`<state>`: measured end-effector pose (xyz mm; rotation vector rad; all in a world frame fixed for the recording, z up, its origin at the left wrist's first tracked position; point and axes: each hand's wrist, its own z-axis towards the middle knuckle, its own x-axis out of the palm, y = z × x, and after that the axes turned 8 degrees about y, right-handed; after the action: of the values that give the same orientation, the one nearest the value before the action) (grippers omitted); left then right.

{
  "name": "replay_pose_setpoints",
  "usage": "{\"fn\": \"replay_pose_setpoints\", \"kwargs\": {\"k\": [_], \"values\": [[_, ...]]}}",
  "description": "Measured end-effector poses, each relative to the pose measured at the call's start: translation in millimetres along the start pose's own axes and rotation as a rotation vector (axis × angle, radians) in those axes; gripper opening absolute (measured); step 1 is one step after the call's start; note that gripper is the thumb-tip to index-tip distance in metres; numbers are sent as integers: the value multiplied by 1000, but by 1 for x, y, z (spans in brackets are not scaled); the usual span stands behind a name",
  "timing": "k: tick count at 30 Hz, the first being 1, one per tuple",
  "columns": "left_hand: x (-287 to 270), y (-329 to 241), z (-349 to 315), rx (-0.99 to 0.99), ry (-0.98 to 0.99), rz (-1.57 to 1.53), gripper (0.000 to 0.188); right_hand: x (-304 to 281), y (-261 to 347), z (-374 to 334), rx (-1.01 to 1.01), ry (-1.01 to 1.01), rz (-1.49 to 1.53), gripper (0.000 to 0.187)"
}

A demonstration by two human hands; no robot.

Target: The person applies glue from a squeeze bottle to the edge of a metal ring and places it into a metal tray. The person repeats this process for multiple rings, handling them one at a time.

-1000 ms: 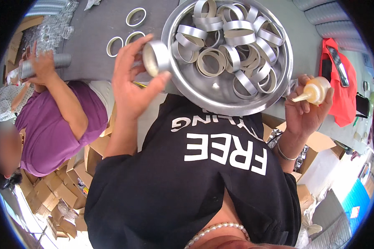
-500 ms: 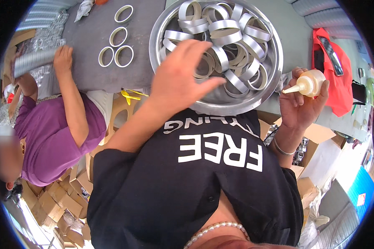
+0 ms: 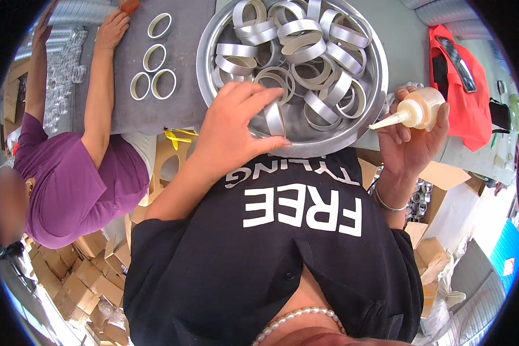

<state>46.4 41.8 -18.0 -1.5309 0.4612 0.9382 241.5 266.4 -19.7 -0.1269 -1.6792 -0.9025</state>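
My left hand (image 3: 232, 118) is at the near left part of a round metal tray (image 3: 205, 55). Its thumb and fingers close around a silver ring (image 3: 274, 119), which stands on edge between them. Many more silver rings with pale insides lie heaped in the tray, such as one wide ring (image 3: 303, 47). To the right of the tray, my right hand (image 3: 412, 147) grips a squeeze bottle (image 3: 427, 108) of pale yellowish content. The bottle lies sideways, its long cone nozzle pointing left over the tray's rim.
Several rings (image 3: 164, 84) lie on the grey table (image 3: 181, 106) at left. Beside them a co-worker in a purple top (image 3: 81, 179) reaches over clear plastic pieces (image 3: 63, 81). A red bag (image 3: 464, 118) with a dark phone-like object lies at right. Cardboard boxes (image 3: 75, 294) fill the floor.
My left hand has dropped lower and taken hold of a ring. The squeeze bottle in my right hand has moved slightly left. The co-worker has let go of a silver tube and reached farther away.
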Motion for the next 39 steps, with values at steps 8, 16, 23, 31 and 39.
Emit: {"fn": "replay_pose_setpoints", "kwargs": {"k": [8, 16, 23, 31, 39], "values": [[-20, -10, -5, -72, 220, 49, 60, 3, -4, 1, 2, 91, 4, 57], [1, -18, -14, -317, 142, -1499, 63, 10, -22, -24, -700, 46, -877, 85], [7, -17, -20, -386, 331, -1860, 63, 36, -8, -29, -627, 887, -1208, 83], [1, -26, -17, -377, 197, -1531, 67, 33, -14, -33, -639, 912, -1339, 82], [-4, -31, -11, -3, -2, -1004, 75, 48, -5, -34, -487, 662, -1290, 68]]}}
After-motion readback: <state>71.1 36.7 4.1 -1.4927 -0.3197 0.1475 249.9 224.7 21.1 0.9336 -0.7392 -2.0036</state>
